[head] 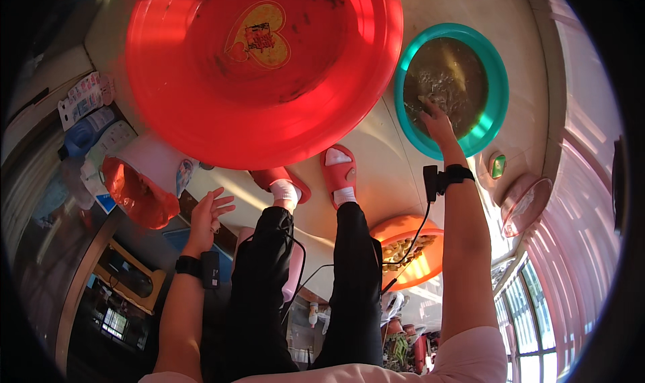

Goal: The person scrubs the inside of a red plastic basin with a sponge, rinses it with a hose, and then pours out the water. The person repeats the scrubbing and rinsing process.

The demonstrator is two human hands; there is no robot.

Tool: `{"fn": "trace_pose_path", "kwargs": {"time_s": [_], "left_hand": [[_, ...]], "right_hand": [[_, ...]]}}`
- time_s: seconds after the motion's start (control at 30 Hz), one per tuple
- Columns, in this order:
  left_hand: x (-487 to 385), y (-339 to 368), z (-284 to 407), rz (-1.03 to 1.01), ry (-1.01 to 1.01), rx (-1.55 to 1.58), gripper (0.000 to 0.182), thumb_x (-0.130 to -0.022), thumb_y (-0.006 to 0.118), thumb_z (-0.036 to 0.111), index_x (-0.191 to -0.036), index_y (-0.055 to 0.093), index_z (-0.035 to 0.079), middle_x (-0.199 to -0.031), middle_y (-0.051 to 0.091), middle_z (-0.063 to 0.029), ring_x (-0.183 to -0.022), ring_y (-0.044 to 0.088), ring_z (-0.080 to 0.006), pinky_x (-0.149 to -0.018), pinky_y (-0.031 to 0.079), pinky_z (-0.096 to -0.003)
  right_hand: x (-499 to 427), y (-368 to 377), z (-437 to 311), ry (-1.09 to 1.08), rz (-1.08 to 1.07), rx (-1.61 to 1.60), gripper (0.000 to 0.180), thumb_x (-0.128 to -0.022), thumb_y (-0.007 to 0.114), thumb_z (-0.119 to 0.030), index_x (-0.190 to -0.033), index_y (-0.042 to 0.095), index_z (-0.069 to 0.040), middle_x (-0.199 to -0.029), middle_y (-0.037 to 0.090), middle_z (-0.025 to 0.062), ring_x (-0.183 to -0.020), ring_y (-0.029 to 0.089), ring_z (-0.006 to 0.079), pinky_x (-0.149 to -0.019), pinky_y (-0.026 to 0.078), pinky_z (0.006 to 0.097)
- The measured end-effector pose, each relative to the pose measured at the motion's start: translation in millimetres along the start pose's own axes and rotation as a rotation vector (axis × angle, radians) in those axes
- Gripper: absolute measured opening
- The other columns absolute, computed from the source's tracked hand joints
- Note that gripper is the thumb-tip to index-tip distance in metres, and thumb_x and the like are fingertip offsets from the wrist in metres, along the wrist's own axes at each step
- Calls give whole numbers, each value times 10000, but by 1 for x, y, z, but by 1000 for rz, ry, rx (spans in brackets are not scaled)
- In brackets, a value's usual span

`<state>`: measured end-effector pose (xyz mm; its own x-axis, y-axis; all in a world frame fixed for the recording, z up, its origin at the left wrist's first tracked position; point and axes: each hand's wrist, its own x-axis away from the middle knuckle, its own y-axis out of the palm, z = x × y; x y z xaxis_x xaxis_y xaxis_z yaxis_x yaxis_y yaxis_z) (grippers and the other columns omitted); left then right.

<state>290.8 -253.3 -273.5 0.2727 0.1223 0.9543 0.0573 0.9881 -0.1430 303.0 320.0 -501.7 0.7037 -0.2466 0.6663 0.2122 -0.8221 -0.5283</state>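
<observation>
My right hand (435,121) reaches into a green plastic basin (495,106) of murky brown water (448,75). Its fingertips are at the water's surface beside a small pale lump (422,99); whether they grip it I cannot tell. My left hand (207,219) hangs in the air over the floor on the left, fingers apart and nothing in it. A large red plastic basin (242,131) with a yellow heart print and dark smudges on its bottom lies in front of my feet. Beside my right leg, an orange basin (428,272) holds many brownish pieces (408,252).
A bin lined with a red plastic bag (136,196) and a blue detergent bottle (88,131) are at the left. A green-topped small item (498,166) and a pinkish basin (526,204) sit near the right wall. Black cables (421,227) run across my legs.
</observation>
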Motion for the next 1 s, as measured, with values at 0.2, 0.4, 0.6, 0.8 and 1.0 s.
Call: {"fn": "trace_pose_path", "kwargs": {"time_s": [0.2, 0.4, 0.6, 0.8, 1.0], "left_hand": [[54, -31, 3, 80, 142, 73, 473, -1002, 359, 396, -1296, 494, 50, -1096, 660, -100, -967, 623, -157, -779, 429, -249], [118, -66, 10, 180, 239, 77, 461, -990, 397, 399, -1273, 533, 61, -1048, 673, -88, -903, 608, -146, -769, 426, -231], [219, -120, 14, 329, 278, 155, 408, -987, 418, 349, -1227, 576, 60, -1000, 689, -106, -859, 599, -146, -811, 448, -282], [358, -154, -43, 430, 310, 251, 469, -974, 433, 408, -1223, 572, 36, -972, 693, -109, -835, 602, -141, -794, 456, -292], [434, -149, -134, 455, 261, 408, 530, -949, 480, 439, -1247, 531, 4, -996, 680, -142, -860, 649, -213, -754, 496, -313]], "right_hand": [[90, -84, -98, 345, 91, -428, 579, -888, 560, -315, -1406, 413, -103, -1311, 534, 55, -1064, 534, 127, -816, 421, 293], [143, -133, -144, 193, 111, -145, 520, -940, 517, -279, -1404, 404, -75, -1401, 453, 112, -1245, 462, 207, -993, 377, 346], [190, -188, -215, -69, 151, -243, 483, -955, 502, -215, -1393, 404, -40, -1374, 474, 146, -1253, 459, 222, -1022, 367, 344], [264, -267, -286, -98, -32, -460, 558, -931, 514, -349, -1411, 385, -97, -1314, 531, 113, -1200, 505, 232, -897, 435, 371], [274, -319, -238, -131, 41, 114, 544, -908, 523, -319, -1399, 402, -119, -1203, 583, 110, -1015, 601, 218, -728, 475, 352]]}}
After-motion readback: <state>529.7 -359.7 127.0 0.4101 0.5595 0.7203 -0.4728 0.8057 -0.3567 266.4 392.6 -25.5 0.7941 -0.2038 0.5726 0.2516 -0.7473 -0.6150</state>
